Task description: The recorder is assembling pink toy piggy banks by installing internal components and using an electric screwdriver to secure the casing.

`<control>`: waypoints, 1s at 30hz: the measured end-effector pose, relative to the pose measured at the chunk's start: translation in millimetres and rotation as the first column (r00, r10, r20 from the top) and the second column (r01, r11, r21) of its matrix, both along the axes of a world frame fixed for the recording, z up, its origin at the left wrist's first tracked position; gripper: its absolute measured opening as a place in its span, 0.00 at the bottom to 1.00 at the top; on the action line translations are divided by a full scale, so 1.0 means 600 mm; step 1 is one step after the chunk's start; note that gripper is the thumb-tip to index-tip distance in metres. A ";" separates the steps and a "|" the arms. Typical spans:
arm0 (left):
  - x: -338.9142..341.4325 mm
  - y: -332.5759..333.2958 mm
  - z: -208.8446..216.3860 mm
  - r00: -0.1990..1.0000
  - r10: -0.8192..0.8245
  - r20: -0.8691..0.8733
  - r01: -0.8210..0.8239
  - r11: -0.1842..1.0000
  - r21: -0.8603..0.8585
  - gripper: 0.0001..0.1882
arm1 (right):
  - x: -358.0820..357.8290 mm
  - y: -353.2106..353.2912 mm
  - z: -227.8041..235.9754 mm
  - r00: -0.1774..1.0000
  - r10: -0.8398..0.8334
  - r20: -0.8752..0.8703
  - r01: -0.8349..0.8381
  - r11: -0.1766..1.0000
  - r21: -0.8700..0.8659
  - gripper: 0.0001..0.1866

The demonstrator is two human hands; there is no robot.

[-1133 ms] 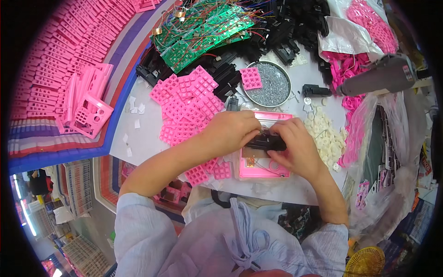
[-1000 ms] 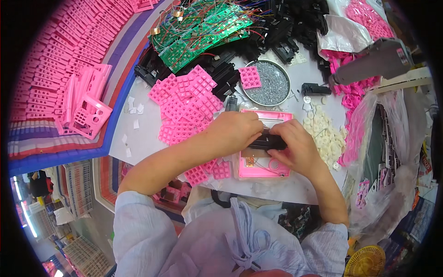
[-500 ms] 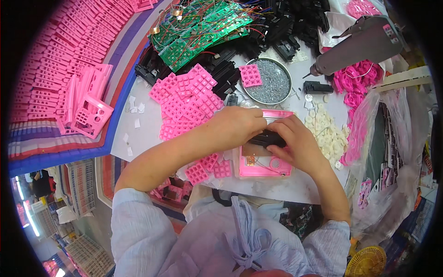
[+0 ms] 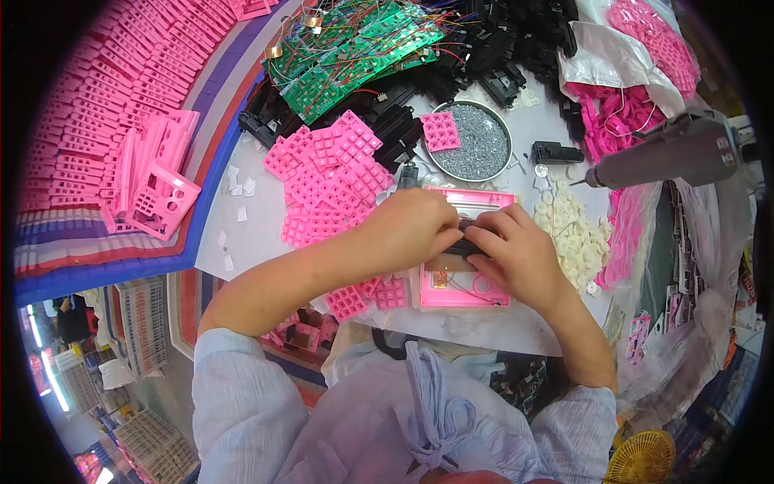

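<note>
In front of me on the white table lies a pink plastic case (image 4: 466, 300), open side up, with a brown panel and a ring shape inside. My left hand (image 4: 413, 230) reaches over its upper left part, fingers pinched on a black plastic part (image 4: 459, 246) that sits in the case. From the other side my right hand (image 4: 520, 256) grips the same black part, thumb and fingers bent around it. Much of the part is hidden under my fingers. Left of the case is a pile of pink button pads (image 4: 326, 181).
A round tin (image 4: 506, 133) of small screws, one button pad on it, stands beyond the case. At right hang an electric screwdriver (image 4: 673, 153) and, below it, white plastic pieces (image 4: 568, 234). Green circuit boards (image 4: 355, 56) and stacked pink panels (image 4: 105, 105) lie at the far left.
The electric screwdriver has swung right and downward, away from the tin. My hands stay at the black part, with small shifts of the fingers.
</note>
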State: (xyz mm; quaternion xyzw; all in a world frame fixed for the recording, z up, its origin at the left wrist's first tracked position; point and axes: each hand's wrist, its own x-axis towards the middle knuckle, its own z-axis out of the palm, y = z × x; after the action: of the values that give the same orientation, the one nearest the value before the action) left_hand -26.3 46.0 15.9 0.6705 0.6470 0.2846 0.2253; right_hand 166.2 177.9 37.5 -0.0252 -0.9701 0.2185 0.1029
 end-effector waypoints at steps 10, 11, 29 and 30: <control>-0.019 0.018 -0.007 0.956 0.081 0.281 -0.001 0.962 -0.273 0.09 | -0.001 -0.005 0.005 1.000 0.011 0.002 -0.011 1.000 -0.003 0.22; -0.021 0.019 -0.008 0.947 0.078 0.310 0.017 0.957 -0.291 0.10 | -0.001 -0.004 0.006 1.000 0.017 0.007 -0.017 1.000 -0.007 0.22; -0.014 0.028 -0.003 0.965 0.064 0.253 0.001 0.969 -0.248 0.10 | 0.000 -0.060 0.017 0.996 -0.085 -0.011 0.084 0.927 0.366 0.19; -0.013 0.028 -0.002 0.973 0.047 0.228 0.009 0.971 -0.238 0.10 | -0.001 -0.059 0.015 0.997 -0.080 -0.013 0.079 0.931 0.356 0.19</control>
State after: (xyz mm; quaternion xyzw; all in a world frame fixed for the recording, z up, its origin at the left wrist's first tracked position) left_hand -34.0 63.1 14.8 0.5945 0.6522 0.2837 0.3751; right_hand 165.9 142.3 46.3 -0.0456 -0.9919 0.0346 0.1137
